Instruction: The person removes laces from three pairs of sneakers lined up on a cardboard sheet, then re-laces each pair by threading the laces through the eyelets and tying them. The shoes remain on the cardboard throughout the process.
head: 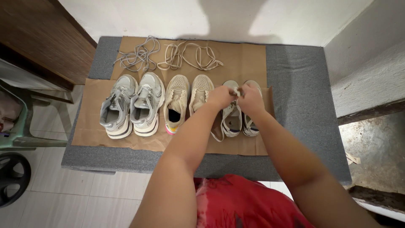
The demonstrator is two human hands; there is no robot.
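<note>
Three pairs of shoes stand in a row on brown cardboard [249,59]. Both hands are over the rightmost pair, small white sneakers [233,120]. My left hand [220,97] and my right hand [250,99] meet at the toe end of the left white sneaker, pinching a white lace [237,90] between them. A loose loop of that lace [218,134] hangs by the shoe's heel. The beige pair [179,103] stands just left of my left forearm.
A grey pair of sneakers [130,105] stands at the left. Loose grey laces [137,57] and beige laces [190,57] lie at the back of the cardboard. The cardboard covers a grey padded table [303,97] against a white wall. A green chair [17,126] stands left.
</note>
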